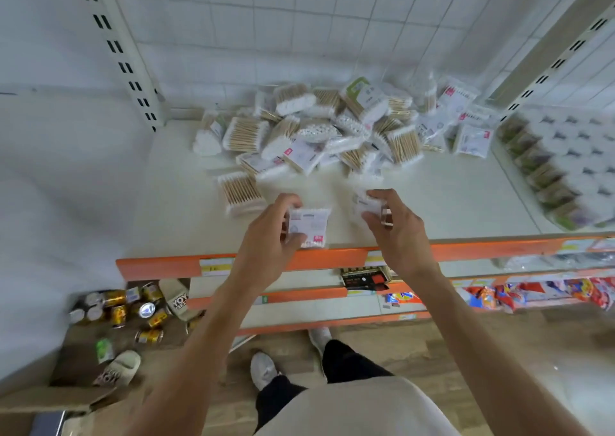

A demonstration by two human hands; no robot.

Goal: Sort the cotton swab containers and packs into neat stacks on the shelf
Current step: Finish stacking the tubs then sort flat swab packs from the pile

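A: Cotton swab packs, white flat plastic ones with a red label, are in both hands over the front of the white shelf (449, 202). The left hand (266, 236) pinches one such pack (309, 226) between thumb and curled fingers, close above the shelf's orange front edge (166, 266).

B: And the right hand (399, 229)?

A: Its grip is closed round a second white pack (366, 204), fingers curled over the top and thumb underneath. That pack is blurred, so its print cannot be read.

B: Where is the rest of the stock?

A: A loose heap of clear packs of wooden-stick swabs and white labelled packs (332, 126) lies at the back of the same shelf, against the white tiled wall (299, 19). One clear pack of wooden-stick swabs (239, 192) lies apart from the heap, just left of the left hand.

B: Anything stacked?

A: To the right, on the neighbouring shelf section, rows of white and brown-edged packs (565, 169) stand in order, though blurred. Down on the floor to the left sit gold drink cans (133, 312) and beige slippers (116, 369).
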